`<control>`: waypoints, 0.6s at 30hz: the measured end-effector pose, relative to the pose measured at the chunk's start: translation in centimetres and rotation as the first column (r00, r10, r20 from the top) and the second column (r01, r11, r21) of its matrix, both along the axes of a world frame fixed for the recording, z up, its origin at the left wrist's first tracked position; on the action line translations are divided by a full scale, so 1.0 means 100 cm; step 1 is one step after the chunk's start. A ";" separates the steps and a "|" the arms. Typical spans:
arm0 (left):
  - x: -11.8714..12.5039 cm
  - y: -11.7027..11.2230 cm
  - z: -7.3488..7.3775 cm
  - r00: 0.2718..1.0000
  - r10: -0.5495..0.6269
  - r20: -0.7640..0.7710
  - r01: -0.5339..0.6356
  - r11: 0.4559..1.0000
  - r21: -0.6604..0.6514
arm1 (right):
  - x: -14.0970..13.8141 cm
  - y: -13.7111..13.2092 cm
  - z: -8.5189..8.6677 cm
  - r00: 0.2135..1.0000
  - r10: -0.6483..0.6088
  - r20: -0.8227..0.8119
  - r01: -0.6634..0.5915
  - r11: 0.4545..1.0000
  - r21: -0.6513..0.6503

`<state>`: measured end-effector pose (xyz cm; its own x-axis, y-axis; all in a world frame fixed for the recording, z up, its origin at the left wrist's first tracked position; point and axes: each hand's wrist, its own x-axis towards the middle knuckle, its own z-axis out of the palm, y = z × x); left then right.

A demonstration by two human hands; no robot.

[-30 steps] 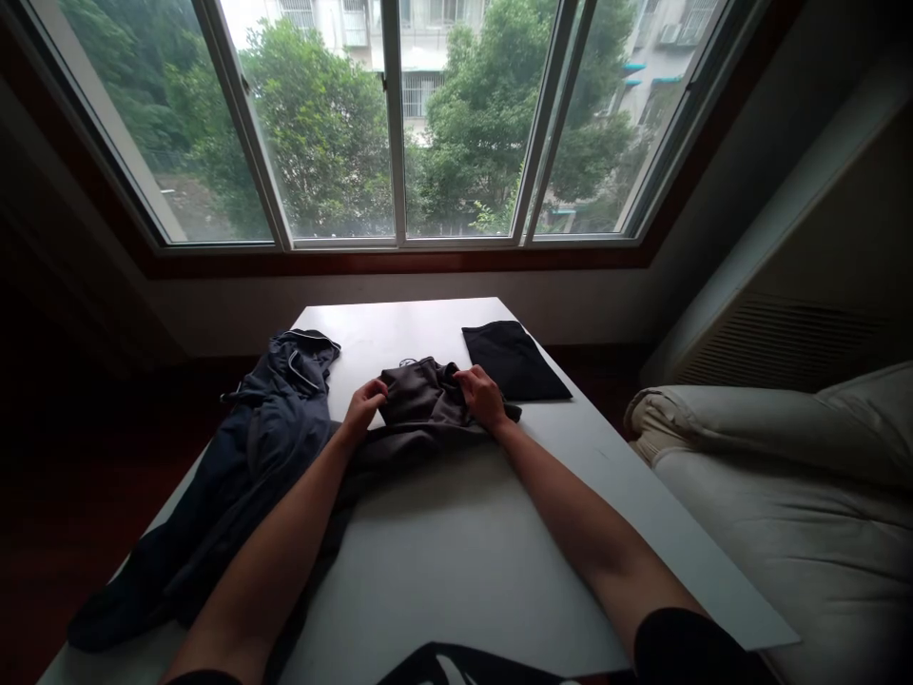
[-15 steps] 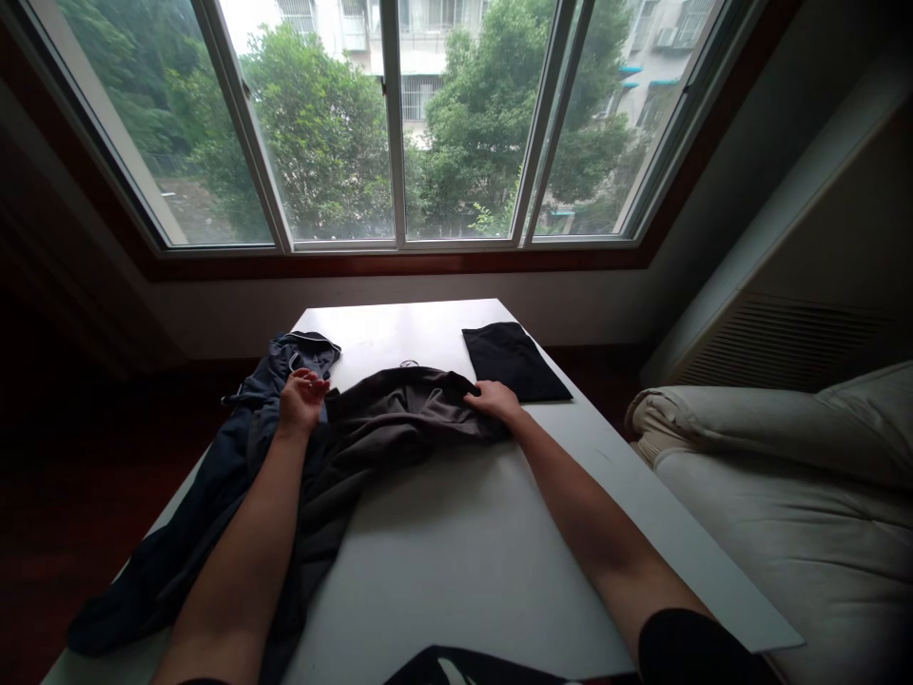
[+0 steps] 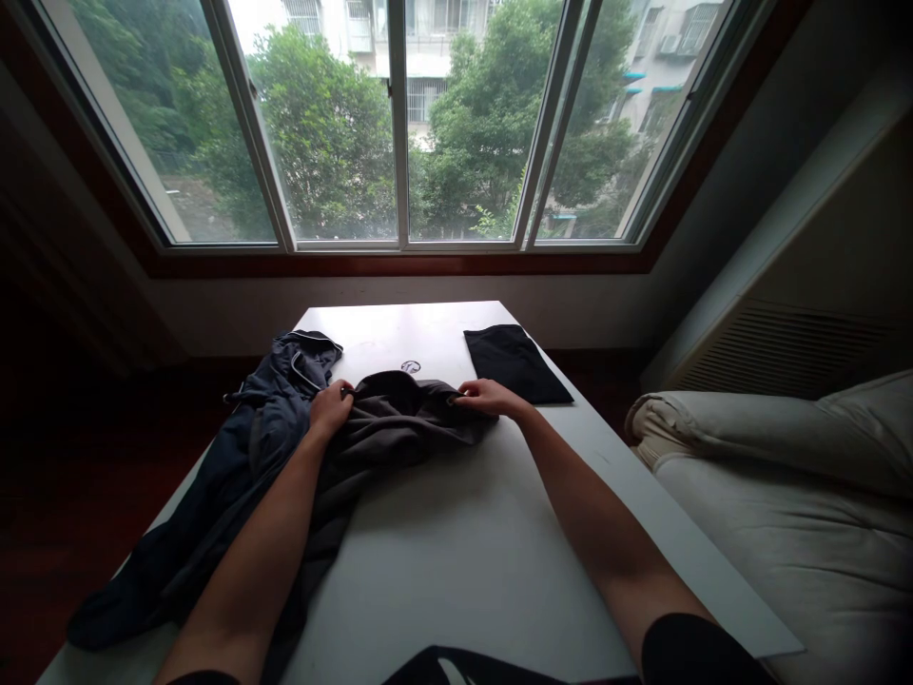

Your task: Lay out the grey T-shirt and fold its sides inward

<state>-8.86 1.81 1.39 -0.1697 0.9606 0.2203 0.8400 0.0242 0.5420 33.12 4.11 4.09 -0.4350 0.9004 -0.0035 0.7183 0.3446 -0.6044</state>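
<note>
Dark grey trousers (image 3: 399, 419) lie rumpled across the white table, their waistband toward the window and the rest trailing down toward me on the left. My left hand (image 3: 332, 409) pinches the left end of the waistband. At its other end, my right hand (image 3: 492, 397) grips the cloth between thumb and fingers. The waistband bunches in a loose arch between my hands. Navy blue trousers (image 3: 278, 400) with white piping lie left of my left hand, partly hidden behind my forearm.
A folded black cloth (image 3: 517, 362) lies at the table's right edge, past my right hand. A small dark ring-shaped mark or item (image 3: 411, 366) is on the white table (image 3: 456, 571). A cream sofa (image 3: 777, 476) stands to the right, and a window (image 3: 399, 124) is ahead.
My left hand has moved right and down and closed on the waistband. My right hand has shifted slightly left, and the waistband is more bunched.
</note>
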 end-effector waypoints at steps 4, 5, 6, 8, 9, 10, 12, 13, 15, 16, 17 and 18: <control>-0.002 -0.005 0.014 0.980 0.196 0.013 -0.195 0.963 0.187 | 0.021 0.004 -0.003 0.990 0.003 0.140 0.016 0.991 -0.130; -0.001 -0.008 0.019 0.977 0.210 0.025 -0.211 0.951 0.227 | 0.024 0.004 -0.004 0.985 0.022 0.168 0.012 0.980 -0.199; -0.001 -0.010 0.023 0.976 0.216 0.036 -0.217 0.938 0.269 | 0.026 0.004 -0.004 0.980 0.043 0.195 0.010 0.965 -0.263; 0.000 -0.017 0.035 0.976 0.214 0.050 -0.218 0.907 0.360 | 0.029 0.003 -0.003 0.966 0.046 0.255 0.033 0.954 -0.298; 0.000 -0.021 0.041 0.976 0.212 0.055 -0.216 0.889 0.405 | 0.031 0.002 -0.001 0.958 0.013 0.285 0.065 0.963 -0.260; 0.000 -0.024 0.049 0.976 0.210 0.058 -0.213 0.869 0.447 | 0.034 0.000 0.002 0.950 -0.054 0.306 0.115 0.976 -0.185; -0.001 -0.031 0.067 0.979 0.197 0.051 -0.195 0.837 0.511 | 0.042 -0.003 0.013 0.924 -0.272 0.268 0.268 0.962 0.051; -0.002 -0.034 0.077 0.982 0.184 0.036 -0.174 0.827 0.534 | 0.047 -0.005 0.020 0.900 -0.393 0.190 0.362 0.915 0.179; -0.005 -0.040 0.103 0.990 0.139 -0.019 -0.103 0.812 0.575 | 0.058 -0.008 0.038 0.832 -0.552 -0.056 0.530 0.761 0.373; -0.006 -0.042 0.119 0.992 0.114 -0.053 -0.060 0.797 0.601 | 0.063 -0.009 0.049 0.800 -0.567 -0.196 0.593 0.695 0.406; -0.009 -0.045 0.137 0.991 0.099 -0.086 -0.023 0.777 0.628 | 0.068 -0.010 0.062 0.775 -0.542 -0.327 0.632 0.670 0.389; -0.011 -0.048 0.157 0.987 0.089 -0.131 0.019 0.755 0.656 | 0.072 -0.009 0.076 0.743 -0.492 -0.454 0.658 0.660 0.362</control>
<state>-9.99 -3.02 17.11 -0.1145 0.5670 0.8157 0.9150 -0.2596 0.3089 40.33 3.18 11.67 0.2691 0.8103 0.5206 0.6868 0.2174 -0.6936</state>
